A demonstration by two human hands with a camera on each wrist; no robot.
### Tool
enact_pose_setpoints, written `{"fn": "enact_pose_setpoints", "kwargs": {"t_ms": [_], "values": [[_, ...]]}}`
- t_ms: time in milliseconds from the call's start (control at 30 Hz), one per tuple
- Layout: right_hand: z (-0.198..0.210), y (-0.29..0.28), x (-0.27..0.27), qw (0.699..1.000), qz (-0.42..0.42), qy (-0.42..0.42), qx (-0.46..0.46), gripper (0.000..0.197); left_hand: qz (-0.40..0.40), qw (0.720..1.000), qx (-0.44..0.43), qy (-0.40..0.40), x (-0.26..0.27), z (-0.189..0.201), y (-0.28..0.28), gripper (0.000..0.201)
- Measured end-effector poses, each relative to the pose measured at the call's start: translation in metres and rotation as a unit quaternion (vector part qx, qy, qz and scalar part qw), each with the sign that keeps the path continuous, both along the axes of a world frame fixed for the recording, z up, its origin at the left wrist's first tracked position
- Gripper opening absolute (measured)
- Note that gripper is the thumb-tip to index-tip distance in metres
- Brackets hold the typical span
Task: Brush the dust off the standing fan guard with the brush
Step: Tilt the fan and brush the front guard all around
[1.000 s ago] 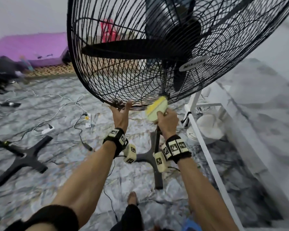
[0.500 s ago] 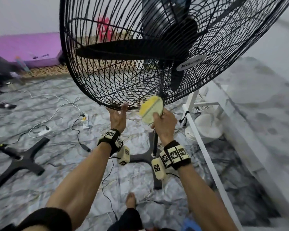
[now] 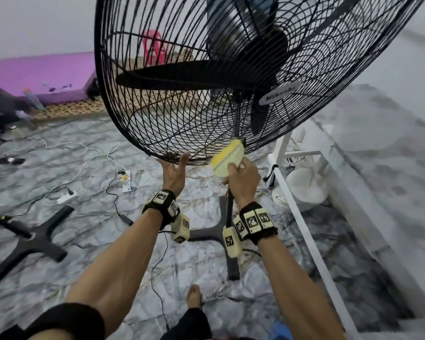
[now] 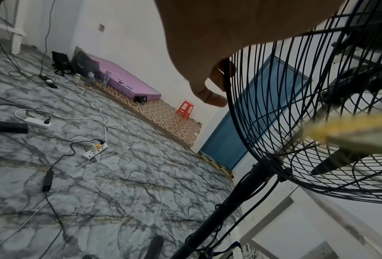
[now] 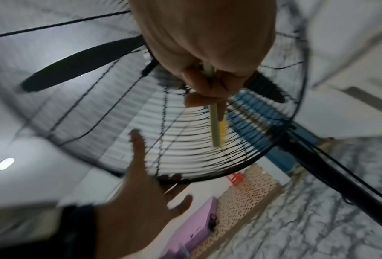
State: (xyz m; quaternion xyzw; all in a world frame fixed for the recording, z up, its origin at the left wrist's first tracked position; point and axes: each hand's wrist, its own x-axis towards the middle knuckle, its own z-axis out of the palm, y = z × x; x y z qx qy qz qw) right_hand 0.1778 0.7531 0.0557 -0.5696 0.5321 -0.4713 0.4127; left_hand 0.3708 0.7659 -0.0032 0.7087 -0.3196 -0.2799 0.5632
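The large black wire fan guard [image 3: 172, 99] of the standing fan is tilting over the grey marbled floor [image 3: 91, 241], its black blades [image 3: 194, 74] showing behind the wires. The left hand [image 3: 173, 174] is reaching up to the lower rim of the guard, its grip wrapping the rim with the fingers behind the wires and the thumb [image 4: 212, 94] lying just beside the rim on the outer side. The right hand [image 3: 243, 179] is clenching its grip round the flat pale-yellow brush with a bright yellow band [image 3: 227, 158], pinching it between thumb and fingers [image 5: 207, 91]. The brush is sitting just right of the left hand, its upper end touching the wires at the bottom of the guard, close to where the black stand pole [image 4: 230, 201] is joining the guard. White power strips and cables [image 3: 125, 179] are lying on the floor to the left, well apart from the fan. A purple mattress [image 3: 39, 74] is resting against the far wall, and a red plastic stool [image 4: 185, 109] is standing near it.
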Motion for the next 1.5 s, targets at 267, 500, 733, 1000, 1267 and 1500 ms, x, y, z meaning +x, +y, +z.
{"fn": "enact_pose_setpoints", "kwargs": {"t_ms": [267,500,733,1000,1267,1500], "values": [[0.007,-0.005,-0.015,0.997,-0.043,-0.055,-0.013,0.016,-0.035,0.999,-0.036,-0.008,0.009,-0.004,0.002,0.117],[0.036,0.003,-0.019,0.998,-0.002,-0.066,-0.006,0.017,-0.009,0.999,-0.017,-0.041,0.022,-0.030,-0.017,0.108],[0.044,0.008,-0.023,0.997,0.044,-0.053,-0.018,0.016,-0.016,0.997,-0.013,-0.069,0.029,-0.038,-0.024,0.094],[0.057,-0.005,-0.032,0.998,-0.001,-0.052,-0.019,0.024,-0.008,0.999,-0.006,-0.052,0.041,-0.050,-0.028,0.115],[0.060,-0.010,-0.038,0.998,-0.020,-0.031,-0.048,0.020,-0.017,0.998,-0.012,-0.059,0.040,-0.053,-0.034,0.096],[0.070,-0.019,-0.047,0.998,-0.042,-0.038,-0.014,0.017,-0.034,0.998,-0.022,-0.046,0.035,-0.049,-0.031,0.104]]}}
